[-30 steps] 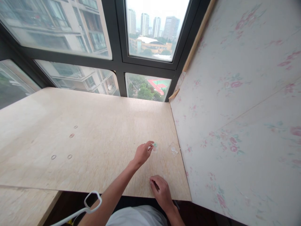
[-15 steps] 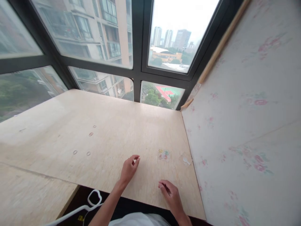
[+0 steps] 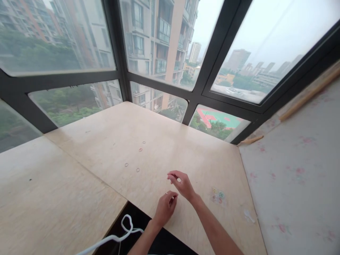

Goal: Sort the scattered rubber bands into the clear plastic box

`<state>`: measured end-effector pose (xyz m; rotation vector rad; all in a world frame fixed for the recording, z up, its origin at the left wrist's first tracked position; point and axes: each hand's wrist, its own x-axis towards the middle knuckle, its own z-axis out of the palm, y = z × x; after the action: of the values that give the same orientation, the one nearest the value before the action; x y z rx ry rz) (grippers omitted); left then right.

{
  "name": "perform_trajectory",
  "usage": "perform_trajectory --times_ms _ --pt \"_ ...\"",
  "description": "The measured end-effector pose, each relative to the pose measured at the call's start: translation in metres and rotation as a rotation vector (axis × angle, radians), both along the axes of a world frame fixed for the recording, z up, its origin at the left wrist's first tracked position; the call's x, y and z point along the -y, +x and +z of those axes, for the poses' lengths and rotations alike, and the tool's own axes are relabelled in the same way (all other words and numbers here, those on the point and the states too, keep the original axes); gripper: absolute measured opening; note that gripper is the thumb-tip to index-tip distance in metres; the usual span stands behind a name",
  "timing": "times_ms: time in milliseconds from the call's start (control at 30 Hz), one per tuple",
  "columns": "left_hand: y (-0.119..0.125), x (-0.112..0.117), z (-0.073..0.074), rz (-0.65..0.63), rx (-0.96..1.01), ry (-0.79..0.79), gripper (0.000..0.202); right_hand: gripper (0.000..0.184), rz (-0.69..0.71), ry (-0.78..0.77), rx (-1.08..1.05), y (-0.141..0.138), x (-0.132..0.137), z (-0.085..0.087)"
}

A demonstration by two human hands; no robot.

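- While the right hand (image 3: 182, 182) is held over the table (image 3: 79, 202) with fingertips drawn narrow, its contents cannot be told.
- Just beside it, the left hand (image 3: 165, 208) is similarly curled; whether anything is gripped cannot be told.
- Four small rings (image 3: 140, 149) are scattered ahead, leftward.
- A clear case (image 3: 217, 197) of coloured pieces (image 3: 221, 194) is seen rightward.

Your pale counter (image 3: 92, 148) has a seam running across it. Clocked from your view's centre, three thin rings (image 3: 126, 164) and a red ring (image 3: 140, 149) lie apart around 8 o'clock. Toward 5 sits a clear case (image 3: 218, 196); at 4 o'clock from that, a whitish scrap (image 3: 249, 215).
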<state>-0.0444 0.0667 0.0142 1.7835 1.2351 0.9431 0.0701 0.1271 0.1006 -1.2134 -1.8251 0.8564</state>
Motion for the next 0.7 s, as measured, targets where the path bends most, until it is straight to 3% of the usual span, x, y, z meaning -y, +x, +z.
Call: perform_trajectory --times_ms 200,333,500,700 --pt "-0.003 0.002 0.000 -0.046 0.020 -0.022 0.019 0.021 0.119 -0.028 0.329 -0.080 -0.103 -0.012" --pt "-0.004 0.003 0.001 -0.034 0.050 -0.054 0.017 0.028 0.138 -0.070 0.513 -0.120 -0.151 -0.026" --pt "-0.004 0.002 -0.001 -0.032 0.073 -0.085 0.014 0.033 0.111 -0.133 0.717 -0.148 -0.184 -0.042" --pt "-0.004 0.002 -0.003 -0.018 0.071 -0.103 0.016 0.026 0.146 -0.113 0.874 -0.160 -0.199 -0.049"
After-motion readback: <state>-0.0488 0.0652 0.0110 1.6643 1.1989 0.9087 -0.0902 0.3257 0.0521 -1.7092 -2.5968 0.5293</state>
